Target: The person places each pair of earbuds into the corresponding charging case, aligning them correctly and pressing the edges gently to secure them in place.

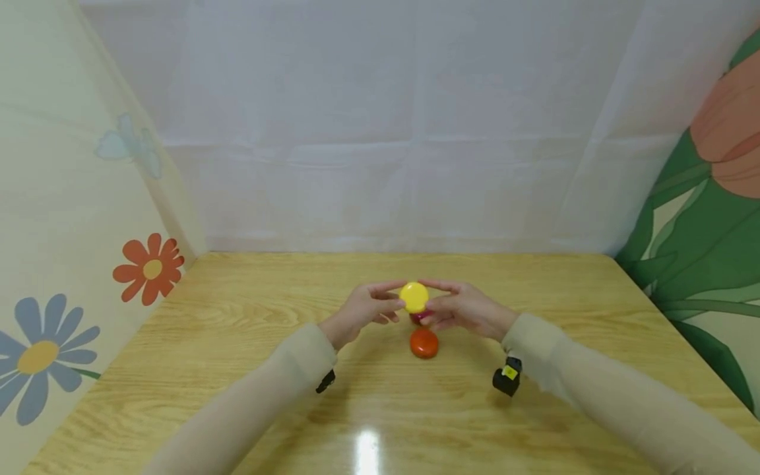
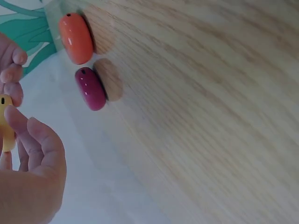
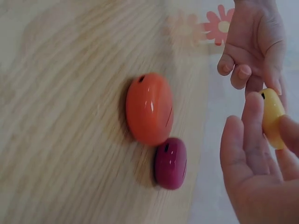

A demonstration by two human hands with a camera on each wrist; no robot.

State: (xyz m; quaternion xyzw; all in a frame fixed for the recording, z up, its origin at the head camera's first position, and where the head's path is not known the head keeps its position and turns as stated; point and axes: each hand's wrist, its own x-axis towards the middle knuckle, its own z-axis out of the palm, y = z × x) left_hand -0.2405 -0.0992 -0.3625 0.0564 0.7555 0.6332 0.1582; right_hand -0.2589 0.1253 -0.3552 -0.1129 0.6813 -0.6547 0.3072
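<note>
A glossy yellow disc (image 1: 414,297) with rounded edges is held up above the table between both hands. My left hand (image 1: 365,309) pinches it from the left, with thumb and forefinger at its edge. From the other side my right hand (image 1: 466,310) grips it, the thumb against its face in the right wrist view. A small dark slot shows on the yellow disc's (image 3: 273,119) edge. Below lies an orange-red disc (image 1: 424,344) of similar shape, and behind it a smaller magenta disc (image 1: 419,318), partly hidden by the yellow one and my right fingers in the head view.
The wood-grained table (image 1: 249,316) ends at a pale cloth backdrop (image 1: 380,165). Flower-printed cloth (image 1: 53,211) hangs on the left, and a leaf-printed one (image 1: 712,251) on the right. Black wrist cameras sit under both sleeves, the right one (image 1: 506,377) more visible.
</note>
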